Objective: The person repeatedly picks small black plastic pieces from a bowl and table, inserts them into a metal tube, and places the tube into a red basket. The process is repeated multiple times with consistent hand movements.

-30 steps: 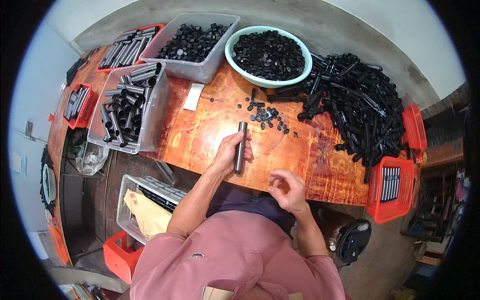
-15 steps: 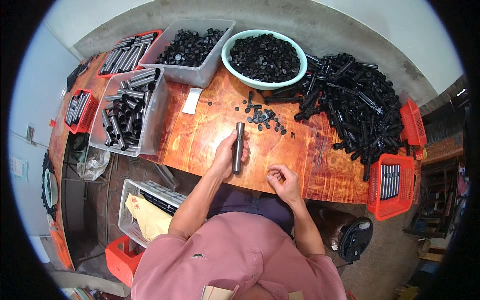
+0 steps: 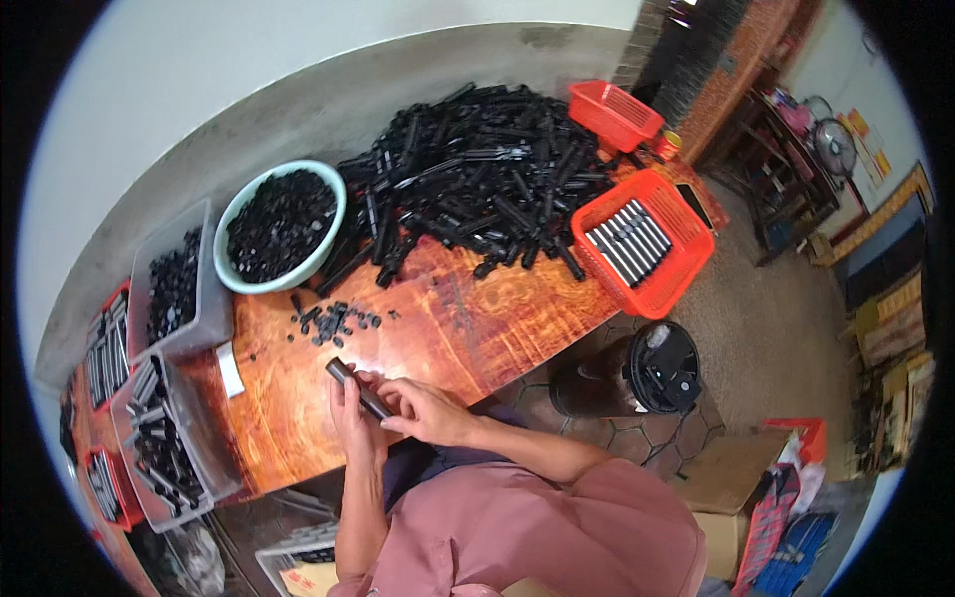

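A dark metal tube lies slantwise over the table's near edge, its far end pointing up to the left. My left hand is wrapped round its upper part. Closed in on the lower end, my right hand has its fingers on the tube and hides part of it. Several small black caps are scattered on the wooden table just beyond my hands.
A pale green basin of small black parts stands beyond the caps. Behind lies a heap of black tubular pieces. A red basket at right holds metal tubes. Clear plastic bins stand at left, and a dark bin is on the floor.
The view has swung to the right. My right hand, empty before, has come over to the tube and now grips its lower end. The tube has tilted from near upright to slanting.
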`<state>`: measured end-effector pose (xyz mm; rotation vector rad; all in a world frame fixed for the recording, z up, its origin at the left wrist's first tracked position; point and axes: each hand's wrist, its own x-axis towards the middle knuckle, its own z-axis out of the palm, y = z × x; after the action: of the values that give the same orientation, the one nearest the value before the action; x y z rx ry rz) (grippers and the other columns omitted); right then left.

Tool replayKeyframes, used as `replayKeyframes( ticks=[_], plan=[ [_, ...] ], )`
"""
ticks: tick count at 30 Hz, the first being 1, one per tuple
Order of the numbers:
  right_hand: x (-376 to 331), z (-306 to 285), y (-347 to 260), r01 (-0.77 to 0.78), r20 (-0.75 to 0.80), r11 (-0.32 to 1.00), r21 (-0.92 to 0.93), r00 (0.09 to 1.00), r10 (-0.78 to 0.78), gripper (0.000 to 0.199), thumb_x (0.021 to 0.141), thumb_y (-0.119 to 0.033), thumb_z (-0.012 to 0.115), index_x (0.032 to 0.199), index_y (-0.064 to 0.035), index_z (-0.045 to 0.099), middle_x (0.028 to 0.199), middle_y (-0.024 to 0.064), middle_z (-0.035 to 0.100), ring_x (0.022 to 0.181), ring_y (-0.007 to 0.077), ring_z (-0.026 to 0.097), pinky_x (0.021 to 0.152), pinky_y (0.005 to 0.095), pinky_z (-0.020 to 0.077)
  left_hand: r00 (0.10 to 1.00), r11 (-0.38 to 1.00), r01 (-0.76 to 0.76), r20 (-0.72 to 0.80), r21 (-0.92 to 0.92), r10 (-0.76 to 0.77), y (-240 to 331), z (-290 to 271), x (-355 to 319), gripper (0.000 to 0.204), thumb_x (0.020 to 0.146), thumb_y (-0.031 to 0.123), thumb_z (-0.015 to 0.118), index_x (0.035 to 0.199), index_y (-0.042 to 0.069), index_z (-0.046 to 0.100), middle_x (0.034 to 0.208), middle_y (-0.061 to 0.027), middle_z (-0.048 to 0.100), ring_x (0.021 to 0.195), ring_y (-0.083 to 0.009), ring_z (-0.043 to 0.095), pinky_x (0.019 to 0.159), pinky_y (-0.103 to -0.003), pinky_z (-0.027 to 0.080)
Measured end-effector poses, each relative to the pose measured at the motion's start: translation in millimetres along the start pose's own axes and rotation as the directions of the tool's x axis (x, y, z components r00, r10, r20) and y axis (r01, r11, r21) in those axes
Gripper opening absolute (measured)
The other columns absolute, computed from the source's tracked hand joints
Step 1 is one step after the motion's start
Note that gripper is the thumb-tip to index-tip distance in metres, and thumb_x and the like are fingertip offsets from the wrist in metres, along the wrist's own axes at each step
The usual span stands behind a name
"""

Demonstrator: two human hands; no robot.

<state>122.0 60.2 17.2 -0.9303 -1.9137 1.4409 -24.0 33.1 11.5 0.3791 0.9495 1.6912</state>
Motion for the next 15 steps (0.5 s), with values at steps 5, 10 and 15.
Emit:
replayKeyframes(
  ticks=[5, 10, 15],
  plan=[
    [-5, 0, 14, 0.106, -0.199, 0.992, -0.062, 0.973, -0.117, 0.038, 0.086, -0.013, 0.074, 0.118, -0.0011, 0.058, 0.102, 0.0169, 0.067, 0.093, 0.0289, 0.070, 0.081, 0.0405, 0.0549, 0.988, 0.999, -0.030, 0.151, 0.026, 0.026, -18, 14, -4, 0.035, 0.106, 0.030, 0.054, 0.130, 0.006, 0.047, 0.114, -0.0095, 0.061, 0.102, -0.0196, 0.061, 0.088, -0.037, 0.053],
    [-31, -76, -22, -0.010, -0.324, 1.000, 0.013, 0.946, 0.014, 0.031, 0.088, -0.010, 0.074, 0.116, -0.0005, 0.063, 0.101, 0.0100, 0.067, 0.091, 0.0186, 0.067, 0.076, 0.0326, 0.0548, 0.964, 0.905, -0.168, 0.257, 0.390, 0.068, -21, 26, -1, 0.041, 0.105, 0.028, 0.052, 0.138, 0.003, 0.048, 0.128, -0.0138, 0.057, 0.119, -0.0235, 0.056, 0.096, -0.036, 0.050],
    [-68, -223, -53, -0.090, -0.642, 0.868, -0.489, 0.710, -0.288, 0.035, 0.083, -0.008, 0.075, 0.116, -0.0006, 0.066, 0.101, 0.0083, 0.066, 0.092, 0.0175, 0.065, 0.076, 0.0302, 0.0538, 0.902, 0.554, -0.422, 0.395, 0.718, 0.176, -33, -5, 5, 0.026, 0.100, 0.010, 0.054, 0.124, -0.001, 0.056, 0.123, -0.0150, 0.053, 0.117, -0.0260, 0.057, 0.096, -0.037, 0.048]
  ],
)
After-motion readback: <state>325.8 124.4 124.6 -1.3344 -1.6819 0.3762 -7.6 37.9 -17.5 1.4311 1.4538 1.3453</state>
